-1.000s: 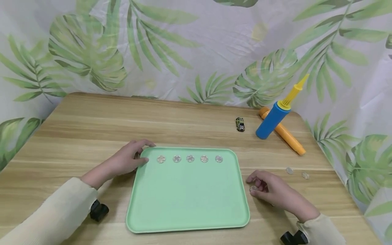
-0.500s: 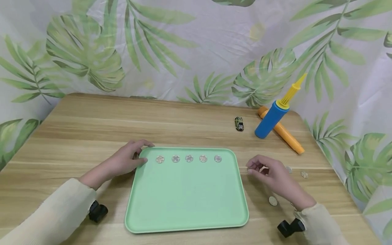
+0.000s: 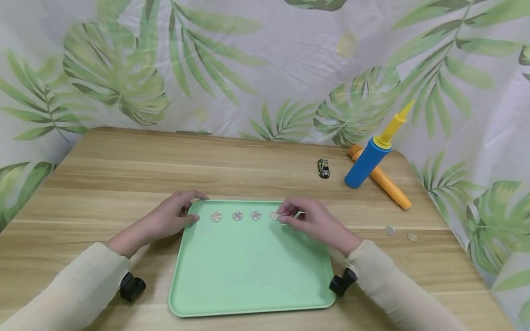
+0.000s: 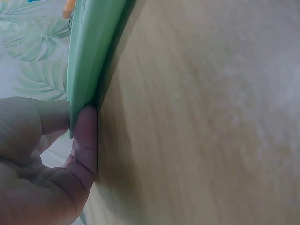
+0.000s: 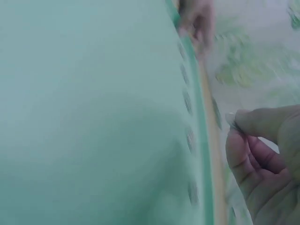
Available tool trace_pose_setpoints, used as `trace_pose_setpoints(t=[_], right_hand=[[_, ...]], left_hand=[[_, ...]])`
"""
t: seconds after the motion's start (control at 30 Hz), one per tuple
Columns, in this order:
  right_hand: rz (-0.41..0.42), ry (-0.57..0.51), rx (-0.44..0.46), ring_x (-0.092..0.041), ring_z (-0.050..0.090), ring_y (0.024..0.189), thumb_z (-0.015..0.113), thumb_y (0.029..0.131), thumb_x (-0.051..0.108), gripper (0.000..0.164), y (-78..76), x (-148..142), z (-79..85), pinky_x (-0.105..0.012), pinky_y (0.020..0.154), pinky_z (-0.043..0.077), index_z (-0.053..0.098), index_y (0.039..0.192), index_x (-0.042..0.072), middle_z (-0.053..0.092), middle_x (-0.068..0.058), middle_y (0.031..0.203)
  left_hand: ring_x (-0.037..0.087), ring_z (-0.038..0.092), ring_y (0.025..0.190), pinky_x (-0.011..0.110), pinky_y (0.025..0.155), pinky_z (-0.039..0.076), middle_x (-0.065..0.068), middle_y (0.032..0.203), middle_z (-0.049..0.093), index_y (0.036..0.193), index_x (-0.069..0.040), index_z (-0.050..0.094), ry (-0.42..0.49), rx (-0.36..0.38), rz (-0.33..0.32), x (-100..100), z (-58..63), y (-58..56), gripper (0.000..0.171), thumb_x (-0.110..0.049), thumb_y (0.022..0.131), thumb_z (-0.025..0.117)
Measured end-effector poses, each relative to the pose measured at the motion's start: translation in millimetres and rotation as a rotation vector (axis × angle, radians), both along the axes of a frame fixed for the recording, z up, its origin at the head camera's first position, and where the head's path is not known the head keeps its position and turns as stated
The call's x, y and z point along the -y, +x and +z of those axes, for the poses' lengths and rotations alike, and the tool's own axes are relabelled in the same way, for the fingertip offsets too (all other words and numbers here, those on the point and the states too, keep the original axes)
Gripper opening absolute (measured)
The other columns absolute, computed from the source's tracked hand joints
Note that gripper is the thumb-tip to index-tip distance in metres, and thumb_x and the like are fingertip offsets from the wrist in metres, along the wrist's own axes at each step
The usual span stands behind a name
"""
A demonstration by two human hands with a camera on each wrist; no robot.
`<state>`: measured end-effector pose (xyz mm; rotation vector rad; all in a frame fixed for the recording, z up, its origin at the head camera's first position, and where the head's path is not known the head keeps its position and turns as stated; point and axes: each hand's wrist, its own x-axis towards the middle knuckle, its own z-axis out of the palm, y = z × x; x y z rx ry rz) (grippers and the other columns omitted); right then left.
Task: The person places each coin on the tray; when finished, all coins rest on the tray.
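Observation:
A pale green tray (image 3: 252,266) lies on the wooden table. My left hand (image 3: 175,214) grips its far left corner, thumb on one side of the rim and fingers on the other, as the left wrist view shows. Along the far edge runs a row of several silver coins (image 3: 238,215). Over the right end of that row is my right hand (image 3: 312,223), pinching a coin (image 5: 230,118) between thumb and fingertip. In the right wrist view the held coin is apart from the tray, and the rightmost coin (image 5: 193,192) of the row shows below it.
Two loose coins lie right of the tray, one coin (image 3: 390,231) beside another coin (image 3: 411,237). Farther back are a small toy car (image 3: 324,168), a blue and yellow hand pump (image 3: 368,161) and an orange stick-like object (image 3: 389,186) with a wider end. A leaf-print cloth (image 3: 232,69) hangs behind.
My right hand has picked a coin off the table right of the tray, lifted it and carried it left over the tray's far right part. My left hand keeps its grip.

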<state>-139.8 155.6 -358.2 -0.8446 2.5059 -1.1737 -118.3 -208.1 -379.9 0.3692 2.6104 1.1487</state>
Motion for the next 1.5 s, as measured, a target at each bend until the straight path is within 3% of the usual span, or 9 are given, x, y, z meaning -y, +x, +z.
trace_pose_setpoints(t=[0.23,0.57,0.9,1.33,1.5], right_hand=[[0.184,0.048,0.046,-0.004,0.064,0.091,0.071,0.1,0.013,0.011,5.4,67.3,-6.6,-0.02,0.083,0.056,0.071,0.11,0.01,0.074,-0.002,0.101],[0.286,0.119,0.011,-0.001,0.06,0.089,0.07,0.1,0.008,0.01,18.7,114.6,-13.3,-0.014,0.085,0.051,0.071,0.11,0.008,0.073,-0.001,0.101],[0.292,0.191,-0.145,-0.005,0.057,0.092,0.065,0.103,0.009,0.007,24.2,128.3,-14.9,-0.015,0.089,0.046,0.07,0.106,0.011,0.068,0.002,0.101],[0.321,0.223,-0.195,-0.004,0.057,0.095,0.066,0.103,0.012,0.01,28.1,133.8,-17.5,-0.012,0.09,0.046,0.072,0.111,0.013,0.066,0.004,0.106],[0.328,0.258,-0.228,-0.004,0.059,0.099,0.066,0.103,0.013,0.01,29.5,136.0,-16.2,-0.017,0.111,0.043,0.073,0.11,0.014,0.066,0.005,0.105]], left_hand=[[0.023,0.048,0.087,0.034,0.072,0.044,0.019,0.109,0.052,0.144,-0.008,0.056,-0.012,-0.012,-0.004,-2.0,1.0,-2.6,0.045,-0.005,0.1,0.066],[0.023,0.048,0.086,0.034,0.071,0.044,0.019,0.109,0.049,0.144,-0.008,0.055,0.017,0.016,-0.003,-2.3,4.1,-1.6,0.044,-0.005,0.101,0.064],[0.022,0.048,0.084,0.034,0.071,0.044,0.017,0.107,0.049,0.141,-0.01,0.057,0.027,0.009,-0.005,-2.0,4.1,-3.4,0.042,-0.005,0.1,0.065],[0.022,0.047,0.083,0.034,0.071,0.044,0.018,0.107,0.049,0.141,-0.009,0.057,0.019,0.009,-0.01,1.2,0.9,-1.6,0.042,-0.004,0.1,0.064],[0.022,0.048,0.083,0.033,0.071,0.044,0.018,0.108,0.049,0.141,-0.009,0.056,0.018,0.012,-0.01,1.7,1.0,-1.4,0.042,-0.004,0.1,0.065]])
